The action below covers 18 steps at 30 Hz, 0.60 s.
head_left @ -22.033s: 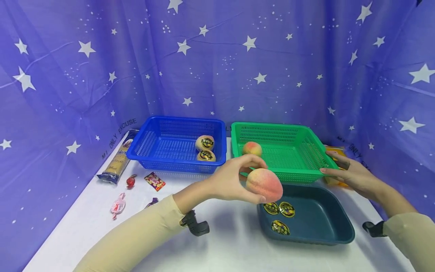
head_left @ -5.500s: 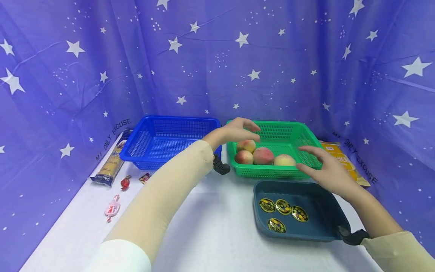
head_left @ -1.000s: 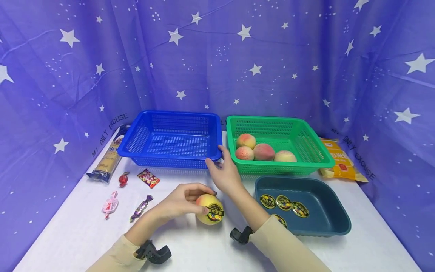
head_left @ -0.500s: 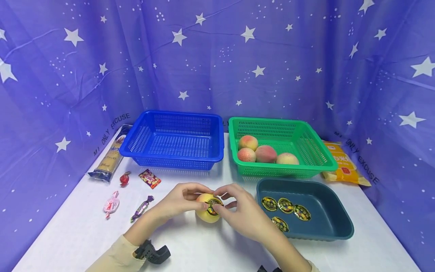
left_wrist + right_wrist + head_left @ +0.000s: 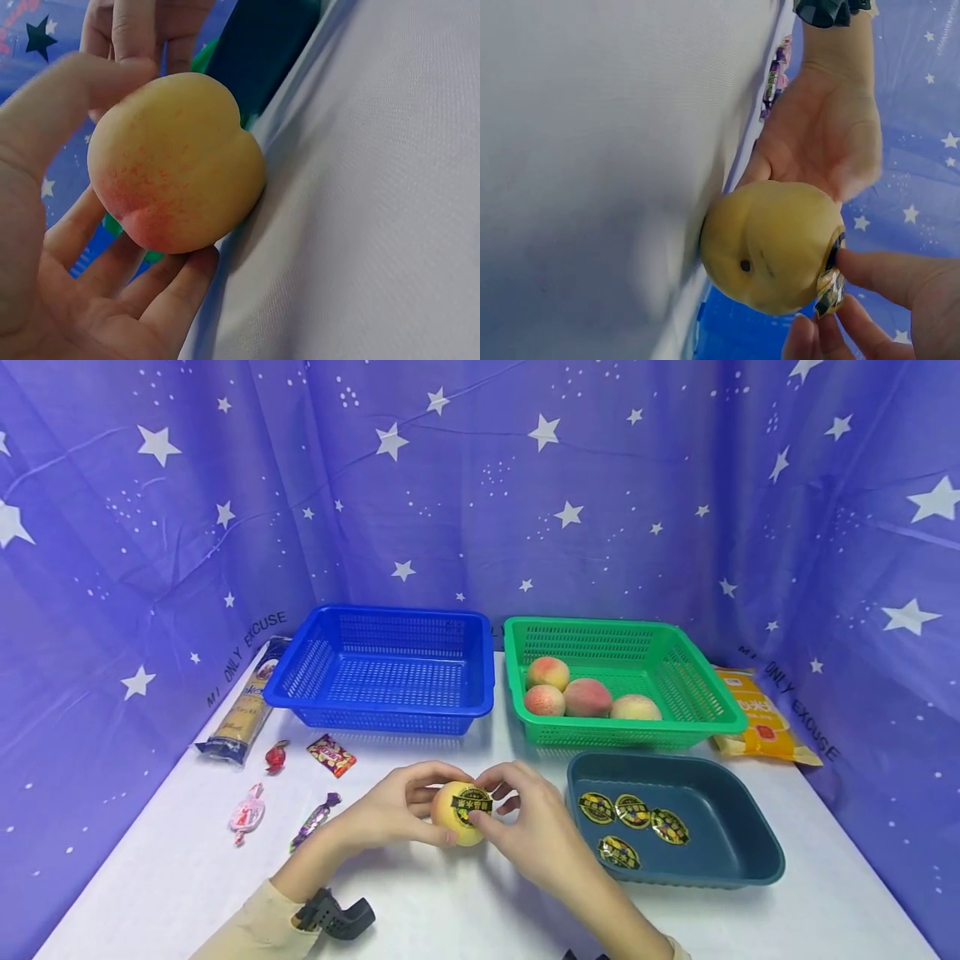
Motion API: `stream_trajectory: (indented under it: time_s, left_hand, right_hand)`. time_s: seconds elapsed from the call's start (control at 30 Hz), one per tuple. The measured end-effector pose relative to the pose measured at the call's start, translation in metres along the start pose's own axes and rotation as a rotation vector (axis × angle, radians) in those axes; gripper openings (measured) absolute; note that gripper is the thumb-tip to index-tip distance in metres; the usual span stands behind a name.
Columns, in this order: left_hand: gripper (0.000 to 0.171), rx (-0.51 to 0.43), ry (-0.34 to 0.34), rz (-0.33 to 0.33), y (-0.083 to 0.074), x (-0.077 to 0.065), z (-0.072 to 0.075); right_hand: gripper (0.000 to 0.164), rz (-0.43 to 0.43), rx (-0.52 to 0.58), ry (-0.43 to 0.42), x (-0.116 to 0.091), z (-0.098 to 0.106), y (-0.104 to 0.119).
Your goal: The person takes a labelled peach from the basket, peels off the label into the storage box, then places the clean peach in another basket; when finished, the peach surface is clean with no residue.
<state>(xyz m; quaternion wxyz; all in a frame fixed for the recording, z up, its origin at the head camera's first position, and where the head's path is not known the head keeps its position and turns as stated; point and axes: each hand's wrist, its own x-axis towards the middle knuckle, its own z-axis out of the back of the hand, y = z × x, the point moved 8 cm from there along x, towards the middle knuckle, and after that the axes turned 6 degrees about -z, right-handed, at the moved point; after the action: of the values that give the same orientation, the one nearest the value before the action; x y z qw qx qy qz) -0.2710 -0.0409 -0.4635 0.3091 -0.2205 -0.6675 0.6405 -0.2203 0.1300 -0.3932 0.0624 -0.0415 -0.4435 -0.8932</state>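
A yellow and pink peach [image 5: 448, 817] sits on the white table, a round black-and-gold sticker [image 5: 469, 806] on its upper right side. My left hand [image 5: 401, 806] grips the peach from the left, its thumb in front and fingers behind. From the right, my right hand [image 5: 536, 827] pinches the sticker's edge between thumb and fingers. The right wrist view shows the sticker's lower edge [image 5: 828, 301] standing off the peach skin. Several like stickers [image 5: 632, 811] lie in the dark teal tray [image 5: 723, 860], right of the hands.
Behind are a blue basket [image 5: 378, 714] with nothing in it and a green basket [image 5: 630, 737] with several peaches [image 5: 588, 697]. Candies [image 5: 331, 755] lie on the left. A noodle-like packet [image 5: 243, 714] and an orange packet [image 5: 761, 718] flank the baskets.
The blue basket's peaches are gone, the green basket has more, and the tray holds one more sticker. Lately my right hand came down from the blue basket's corner to the sticker; the peach turned slightly.
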Motion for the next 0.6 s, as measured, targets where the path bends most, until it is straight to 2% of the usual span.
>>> stream_trajectory:
  time_s: [0.13, 0.3, 0.47, 0.6]
  left_hand:
    - [0.077, 0.011, 0.009, -0.002, 0.0, 0.0, -0.001]
    - [0.075, 0.044, -0.005, -0.013, -0.001, 0.0, -0.001]
    - [0.075, 0.055, -0.015, -0.011, -0.003, 0.0, -0.002]
    - [0.075, 0.044, -0.032, 0.014, -0.002, -0.001, -0.001]
  right_hand:
    - [0.027, -0.008, 0.022, -0.014, 0.0, 0.004, 0.001]
    - [0.018, -0.016, 0.032, 0.059, -0.003, 0.016, 0.005]
    - [0.012, -0.037, 0.008, 0.165, -0.004, 0.052, 0.008]
    - [0.011, -0.072, -0.02, 0.272, 0.0, 0.083, -0.003]
